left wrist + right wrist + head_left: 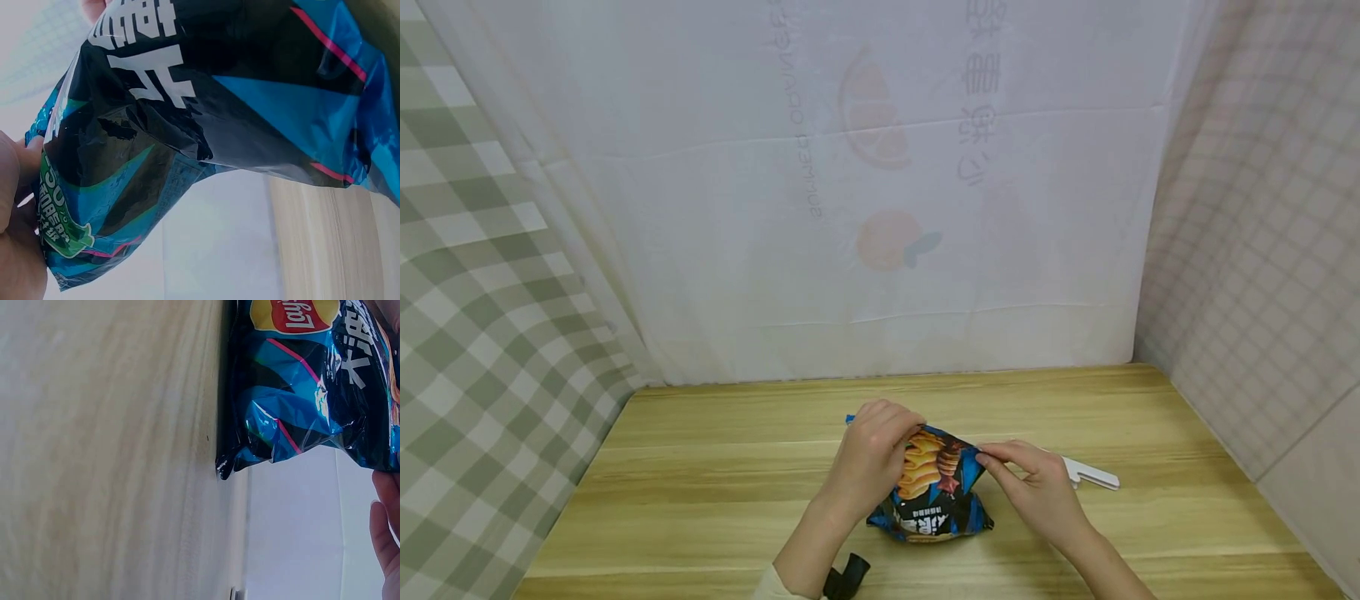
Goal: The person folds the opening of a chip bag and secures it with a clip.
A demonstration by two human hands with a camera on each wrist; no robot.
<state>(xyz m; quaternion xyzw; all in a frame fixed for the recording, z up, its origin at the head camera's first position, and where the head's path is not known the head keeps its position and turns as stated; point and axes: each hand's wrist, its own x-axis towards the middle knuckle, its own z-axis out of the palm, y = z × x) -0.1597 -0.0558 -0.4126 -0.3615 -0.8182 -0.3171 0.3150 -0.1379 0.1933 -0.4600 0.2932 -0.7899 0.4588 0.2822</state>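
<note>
A blue and black bag of Lay's potato chips (928,487) stands on the table, leaning, its printed front with the picture of chips facing up. My left hand (874,442) grips its upper left edge, and a bit of blue wrapper pokes out beyond the knuckles. The upper right corner is pinched between thumb and fingers of my right hand (1037,483). Seen from the left wrist, the bag (187,100) is creased across its middle. In the right wrist view its lower end (275,419) is puffed out, close to the tabletop.
Partly behind my right hand lies a slim white plastic piece (1093,475) on the wooden table (722,475). A black object (847,577) sits near the front, partly covered by my left forearm. A white printed cloth (737,250) hangs at the back; checked cloths flank the sides.
</note>
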